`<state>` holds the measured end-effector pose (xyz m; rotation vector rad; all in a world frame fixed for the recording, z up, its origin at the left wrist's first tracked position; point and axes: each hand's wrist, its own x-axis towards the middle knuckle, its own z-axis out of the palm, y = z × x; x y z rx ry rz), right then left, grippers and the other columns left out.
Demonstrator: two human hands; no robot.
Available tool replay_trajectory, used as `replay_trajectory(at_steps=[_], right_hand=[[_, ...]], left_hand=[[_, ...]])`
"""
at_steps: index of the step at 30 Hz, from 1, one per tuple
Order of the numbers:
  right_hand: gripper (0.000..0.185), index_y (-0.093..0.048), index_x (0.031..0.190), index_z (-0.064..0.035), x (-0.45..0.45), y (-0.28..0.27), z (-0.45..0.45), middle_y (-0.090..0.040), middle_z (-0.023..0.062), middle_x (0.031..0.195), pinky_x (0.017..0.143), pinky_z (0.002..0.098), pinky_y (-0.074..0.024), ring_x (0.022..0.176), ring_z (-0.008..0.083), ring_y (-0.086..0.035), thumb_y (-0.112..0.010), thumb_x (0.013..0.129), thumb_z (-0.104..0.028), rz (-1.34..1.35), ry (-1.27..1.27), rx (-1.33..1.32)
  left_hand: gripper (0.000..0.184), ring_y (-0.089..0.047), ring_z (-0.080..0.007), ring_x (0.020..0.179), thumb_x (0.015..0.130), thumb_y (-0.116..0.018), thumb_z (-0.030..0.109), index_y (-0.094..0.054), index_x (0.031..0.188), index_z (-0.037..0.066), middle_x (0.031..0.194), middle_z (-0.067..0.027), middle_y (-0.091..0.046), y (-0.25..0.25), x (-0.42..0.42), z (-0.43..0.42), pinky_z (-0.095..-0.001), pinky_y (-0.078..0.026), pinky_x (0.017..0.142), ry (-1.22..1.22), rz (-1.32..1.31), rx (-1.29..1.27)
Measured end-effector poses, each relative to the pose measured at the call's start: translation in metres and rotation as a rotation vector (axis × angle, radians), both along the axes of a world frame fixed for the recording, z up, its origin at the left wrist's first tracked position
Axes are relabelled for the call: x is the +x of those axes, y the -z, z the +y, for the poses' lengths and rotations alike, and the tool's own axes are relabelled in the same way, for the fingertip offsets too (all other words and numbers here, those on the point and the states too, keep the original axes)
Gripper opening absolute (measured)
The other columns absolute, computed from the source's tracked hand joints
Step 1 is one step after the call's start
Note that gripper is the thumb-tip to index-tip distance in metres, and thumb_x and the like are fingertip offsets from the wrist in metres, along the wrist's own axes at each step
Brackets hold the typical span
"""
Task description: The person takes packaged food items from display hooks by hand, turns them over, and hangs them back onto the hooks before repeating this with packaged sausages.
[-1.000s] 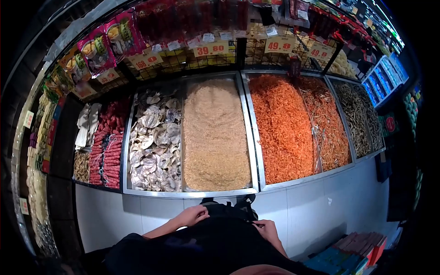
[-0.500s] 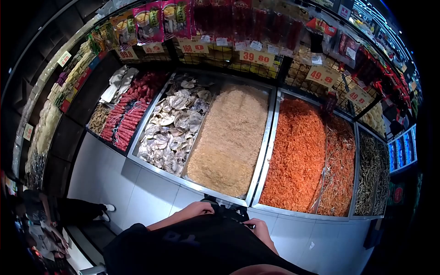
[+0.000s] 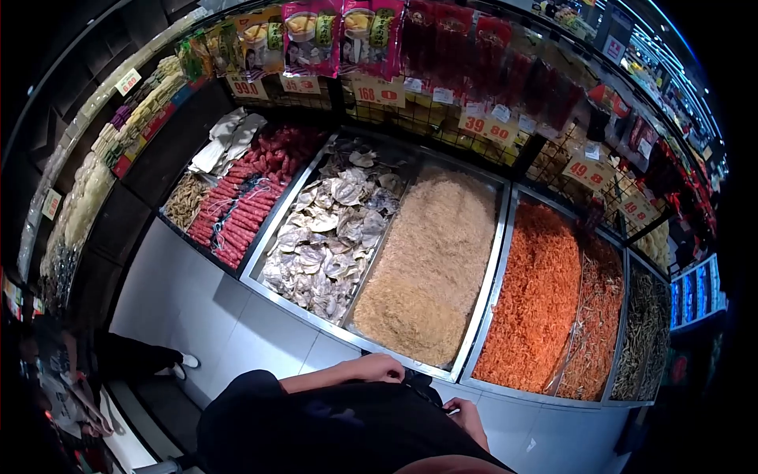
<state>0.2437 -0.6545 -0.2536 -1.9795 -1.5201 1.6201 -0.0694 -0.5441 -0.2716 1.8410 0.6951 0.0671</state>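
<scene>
My left hand is at my waist, its fingers curled in at a dark strap-like item on the front of my black clothing. On the other side of that item is my right hand, also closed, thumb side up. What either hand grips is too dark to make out. Just beyond my hands stands a metal-edged bin holding a tan heap of tiny dried shrimp-like pieces and flat, pale dried fish. Neither hand touches the food.
Right of this are bins of orange dried shrimp and thin dark dried fish. Red sausages lie at left. Packets and price signs hang behind. A person's black-clad leg shows on the floor at lower left.
My view has swung left, so the bins, packets and signs appear farther right. Both hands stay at my waist, closed as before.
</scene>
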Motion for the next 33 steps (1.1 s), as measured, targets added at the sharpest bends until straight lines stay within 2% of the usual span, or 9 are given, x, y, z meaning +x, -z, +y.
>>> replay_trajectory(at_steps=[5, 8, 10, 12, 17, 19, 24, 30, 33], right_hand=[[0.019, -0.068, 0.086, 0.0018, -0.019, 0.016, 0.005, -0.07, 0.009, 0.083, 0.069, 0.0275, -0.0528, 0.075, 0.0152, -0.066, -0.073, 0.068, -0.003, 0.144, 0.062, -0.069], [0.018, -0.069, 0.086, 0.0026, -0.039, 0.014, 0.005, -0.07, 0.0074, 0.079, 0.066, 0.0257, -0.0524, 0.07, 0.0128, -0.065, -0.075, 0.071, -0.005, 0.072, 0.082, 0.146], [0.018, -0.07, 0.086, 0.002, -0.053, -0.005, 0.009, -0.069, 0.0057, 0.074, 0.063, 0.0238, -0.0513, 0.065, 0.0103, -0.063, -0.077, 0.074, -0.009, 0.179, 0.301, -0.146], [0.021, -0.07, 0.088, 0.002, -0.066, -0.021, 0.01, -0.067, 0.0044, 0.072, 0.06, 0.0219, -0.0494, 0.063, 0.0083, -0.061, -0.078, 0.077, -0.013, 0.16, 0.311, -0.154], [0.021, -0.072, 0.094, -0.003, -0.077, -0.007, -0.005, -0.066, 0.0028, 0.07, 0.058, 0.0222, -0.0453, 0.059, 0.0073, -0.055, -0.074, 0.08, -0.018, 0.106, 0.186, 0.014], [0.021, -0.073, 0.095, -0.0043, -0.076, -0.006, -0.005, -0.066, 0.0027, 0.069, 0.057, 0.0227, -0.0449, 0.058, 0.0074, -0.053, -0.074, 0.08, -0.019, 0.111, 0.223, 0.007], [0.019, -0.073, 0.096, -0.0075, -0.064, -0.017, 0.009, -0.066, 0.0048, 0.082, 0.064, 0.0233, -0.0462, 0.067, 0.0088, -0.053, -0.073, 0.081, -0.02, 0.127, 0.246, 0.084], [0.021, -0.071, 0.099, -0.0074, -0.022, -0.017, 0.033, -0.065, 0.0047, 0.091, 0.066, 0.0225, -0.0468, 0.073, 0.0099, -0.057, -0.074, 0.081, -0.017, 0.208, 0.247, 0.149], [0.018, -0.069, 0.099, -0.0032, -0.002, -0.012, 0.038, -0.065, 0.0019, 0.08, 0.06, 0.0218, -0.0463, 0.067, 0.0076, -0.059, -0.069, 0.085, -0.014, 0.151, 0.345, 0.251]], left_hand=[[0.022, -0.061, -0.0288, 0.08, 0.086, -0.062, 0.031, -0.063, 0.087, 0.009, 0.079, -0.0118, -0.063, -0.001, -0.019, 0.01, -0.0392, -0.046, 0.069, 0.046, 0.003, 0.069], [0.026, -0.061, -0.0301, 0.076, 0.086, -0.061, 0.034, -0.06, 0.084, 0.009, 0.075, -0.0117, -0.061, 0.01, -0.029, 0.01, -0.0396, -0.046, 0.067, 0.024, 0.022, 0.076], [0.029, -0.061, -0.0304, 0.071, 0.087, -0.061, 0.037, -0.057, 0.082, 0.009, 0.071, -0.0105, -0.06, 0.025, -0.036, 0.011, -0.0401, -0.045, 0.064, -0.049, 0.081, 0.029], [0.031, -0.06, -0.0307, 0.068, 0.087, -0.062, 0.037, -0.056, 0.08, 0.008, 0.068, -0.01, -0.059, 0.026, -0.042, 0.012, -0.0405, -0.044, 0.061, -0.042, 0.069, 0.028], [0.032, -0.057, -0.0212, 0.064, 0.085, -0.066, 0.036, -0.055, 0.08, 0.007, 0.065, -0.0066, -0.058, 0.023, -0.049, 0.021, -0.0356, -0.044, 0.062, -0.065, -0.002, -0.078], [0.031, -0.056, -0.0161, 0.066, 0.086, -0.067, 0.037, -0.064, 0.083, 0.006, 0.071, -0.0056, -0.062, 0.019, -0.049, 0.038, -0.0318, -0.045, 0.064, -0.005, 0.008, -0.215], [0.025, -0.061, -0.0137, 0.078, 0.089, -0.065, 0.028, -0.067, 0.096, 0.005, 0.084, -0.0044, -0.067, -0.038, -0.027, 0.125, -0.0282, -0.048, 0.074, -0.019, -0.175, -0.195], [0.028, -0.062, -0.0118, 0.076, 0.092, -0.059, 0.029, -0.065, 0.1, 0.003, 0.087, -0.0061, -0.067, -0.137, 0.002, 0.289, -0.0234, -0.049, 0.064, -0.565, -0.263, 0.238], [0.027, -0.06, -0.0125, 0.079, 0.091, -0.061, 0.025, -0.063, 0.1, 0.0, 0.085, -0.0042, -0.066, -0.193, 0.009, 0.372, -0.028, -0.049, 0.072, -0.752, -0.448, 0.32]])
